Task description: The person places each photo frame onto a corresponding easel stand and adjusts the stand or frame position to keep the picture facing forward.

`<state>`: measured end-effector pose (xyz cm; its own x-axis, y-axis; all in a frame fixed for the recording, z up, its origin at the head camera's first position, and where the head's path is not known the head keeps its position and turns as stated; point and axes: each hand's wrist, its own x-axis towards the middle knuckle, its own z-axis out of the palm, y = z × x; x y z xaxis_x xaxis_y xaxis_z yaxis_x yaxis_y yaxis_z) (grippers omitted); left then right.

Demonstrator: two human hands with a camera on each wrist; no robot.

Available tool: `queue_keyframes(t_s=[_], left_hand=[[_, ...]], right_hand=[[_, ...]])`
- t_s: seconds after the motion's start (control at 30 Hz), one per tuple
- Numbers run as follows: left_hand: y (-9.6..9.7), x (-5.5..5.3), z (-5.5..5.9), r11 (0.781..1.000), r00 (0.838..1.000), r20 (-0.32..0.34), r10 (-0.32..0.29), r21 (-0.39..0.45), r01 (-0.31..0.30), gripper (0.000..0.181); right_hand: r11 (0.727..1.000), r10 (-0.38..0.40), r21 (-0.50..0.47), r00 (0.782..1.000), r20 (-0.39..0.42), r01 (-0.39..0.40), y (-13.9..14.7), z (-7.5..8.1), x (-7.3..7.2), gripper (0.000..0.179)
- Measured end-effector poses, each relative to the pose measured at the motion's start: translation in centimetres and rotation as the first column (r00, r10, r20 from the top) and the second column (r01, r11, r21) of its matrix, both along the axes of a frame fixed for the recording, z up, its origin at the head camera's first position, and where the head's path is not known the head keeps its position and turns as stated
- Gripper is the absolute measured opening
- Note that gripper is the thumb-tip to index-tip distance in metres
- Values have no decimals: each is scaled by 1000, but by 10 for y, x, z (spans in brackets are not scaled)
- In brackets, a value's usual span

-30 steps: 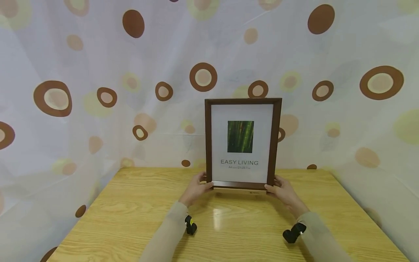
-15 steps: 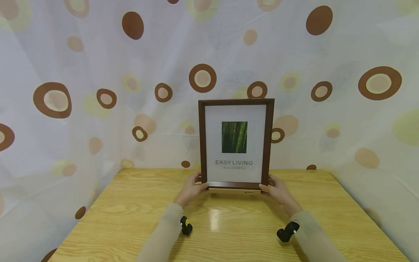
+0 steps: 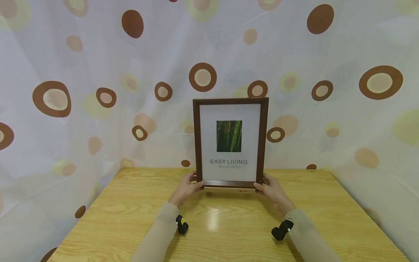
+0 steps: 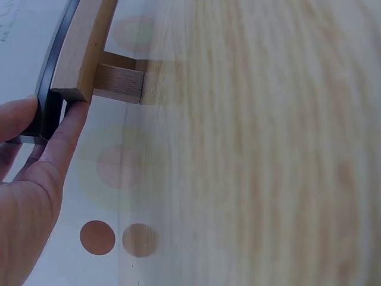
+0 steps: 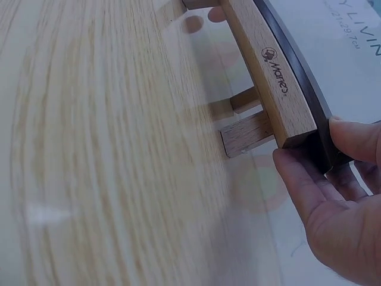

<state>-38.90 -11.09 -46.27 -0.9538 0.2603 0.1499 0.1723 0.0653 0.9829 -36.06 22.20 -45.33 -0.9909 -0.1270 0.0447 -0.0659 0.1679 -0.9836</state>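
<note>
A picture frame (image 3: 197, 145) with a dark brown border stands upright, leaning slightly back, toward the far side of the table. Inside it a white sheet shows a green bamboo picture and the words "EASY LIVING". The frame rests on the ledge of a small wooden easel (image 5: 271, 71), whose short feet (image 4: 119, 82) reach down to the tabletop. My left hand (image 3: 186, 188) grips the lower left corner, thumb on the front and fingers behind and under the ledge's end. At the lower right corner my right hand (image 3: 273, 191) holds on the same way. Most of the easel is hidden behind the frame.
The light wood-grain table (image 3: 131, 218) spreads out around both arms. Behind it and along the sides hangs a pale curtain (image 3: 163, 47) with brown and yellow spots. Black camera mounts (image 3: 182, 225) sit on both wrists.
The picture frame and the easel under it have shifted left across the table, with both hands moving along and keeping their grip on the lower corners.
</note>
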Motion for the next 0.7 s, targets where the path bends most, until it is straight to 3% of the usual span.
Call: queue_keyframes(t_s=[0.7], left_hand=[[1, 0, 1, 1000, 1000, 10, -22, 15, 21, 46]], right_hand=[[1000, 9, 7, 1000, -7, -9, 7, -1, -3, 64]])
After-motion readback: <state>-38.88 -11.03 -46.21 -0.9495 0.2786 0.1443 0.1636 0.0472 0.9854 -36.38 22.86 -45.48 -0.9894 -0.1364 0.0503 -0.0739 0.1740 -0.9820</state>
